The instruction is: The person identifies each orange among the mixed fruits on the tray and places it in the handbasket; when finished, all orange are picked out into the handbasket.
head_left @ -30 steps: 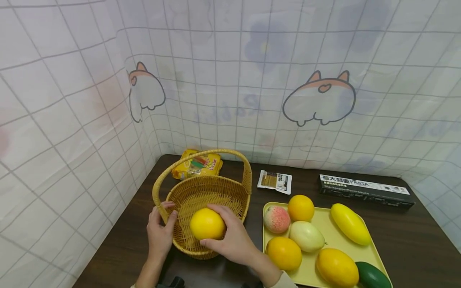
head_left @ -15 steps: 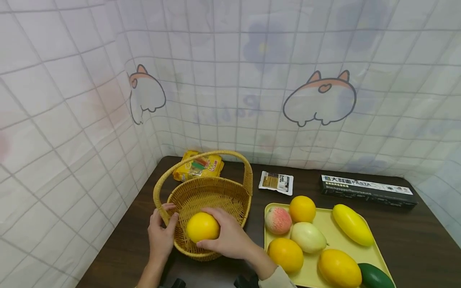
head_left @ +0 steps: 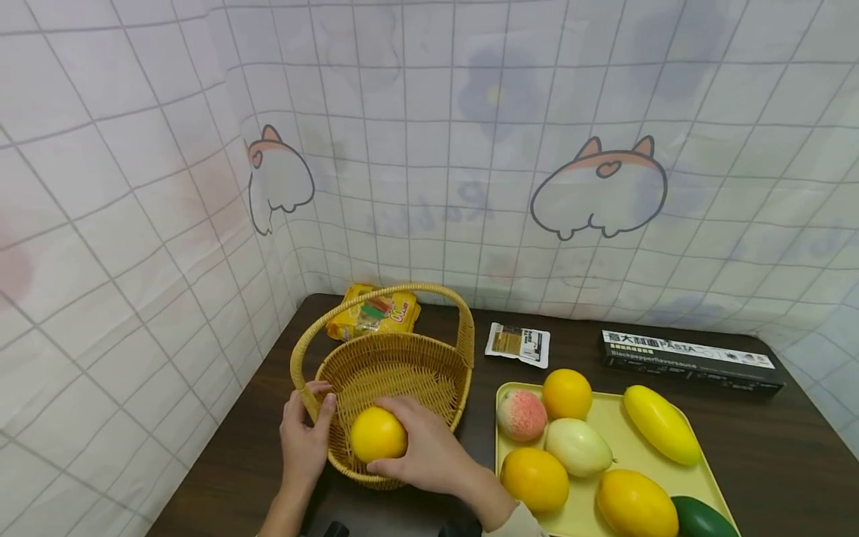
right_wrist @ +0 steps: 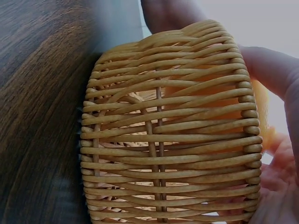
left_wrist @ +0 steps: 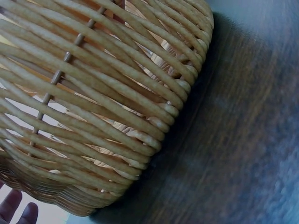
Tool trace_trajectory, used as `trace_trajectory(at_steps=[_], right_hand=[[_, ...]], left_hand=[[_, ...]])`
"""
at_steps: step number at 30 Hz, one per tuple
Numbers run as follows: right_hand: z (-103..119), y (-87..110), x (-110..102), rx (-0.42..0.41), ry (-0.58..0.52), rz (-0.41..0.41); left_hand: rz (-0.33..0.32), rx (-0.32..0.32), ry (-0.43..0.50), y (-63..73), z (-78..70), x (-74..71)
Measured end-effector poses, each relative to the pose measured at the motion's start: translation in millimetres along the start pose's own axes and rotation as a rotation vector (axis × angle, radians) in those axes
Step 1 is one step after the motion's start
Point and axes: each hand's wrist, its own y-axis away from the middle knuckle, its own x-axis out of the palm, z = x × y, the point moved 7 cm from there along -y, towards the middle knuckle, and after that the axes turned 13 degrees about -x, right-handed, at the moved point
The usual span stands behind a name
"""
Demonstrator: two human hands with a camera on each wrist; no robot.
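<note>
A wicker basket (head_left: pixel 385 350) with an arched handle stands at the left of the table. My left hand (head_left: pixel 305 440) grips its left side where the handle joins the rim, thumb toward the inside. Between the thumb and fingers of my right hand (head_left: pixel 429 451) is a round yellow orange (head_left: pixel 377 435), low inside the front of the basket. Whether the orange touches the basket floor I cannot tell. In the right wrist view, the basket's woven wall (right_wrist: pixel 168 135) partly hides the orange. The left wrist view is mostly filled by the basket's outer weave (left_wrist: pixel 93 88).
Right of the basket, a yellow tray (head_left: pixel 614 418) bears a peach (head_left: pixel 522 415), oranges (head_left: pixel 567 394), a pale green fruit (head_left: pixel 579 447), yellow fruits (head_left: pixel 661 425) and a dark green one (head_left: pixel 701 517). Behind lie a yellow packet (head_left: pixel 376 313), a small sachet (head_left: pixel 518 344) and a black pasta box (head_left: pixel 691 362).
My right hand has lowered the orange deeper into the basket, shifting it slightly left on the way. My left hand has kept its grip on the basket.
</note>
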Motion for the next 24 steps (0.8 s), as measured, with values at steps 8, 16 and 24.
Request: trace_trajectory(at_steps=[8,16,24], right_hand=[[-1.4,-1.8,4.9,-0.011,0.013,0.058],[-1.1,-2.4,5.7,-0.011,0.016,0.079],[0.6,-1.8,7.5,-0.018,0.077,0.075]], left_hand=[[0.004,0.012,-0.004,0.3,-1.0,-0.6],[0.001,0.028,0.000,0.7,-4.4,-0.8],[0.006,0.023,0.002,1.4,-3.2,-1.0]])
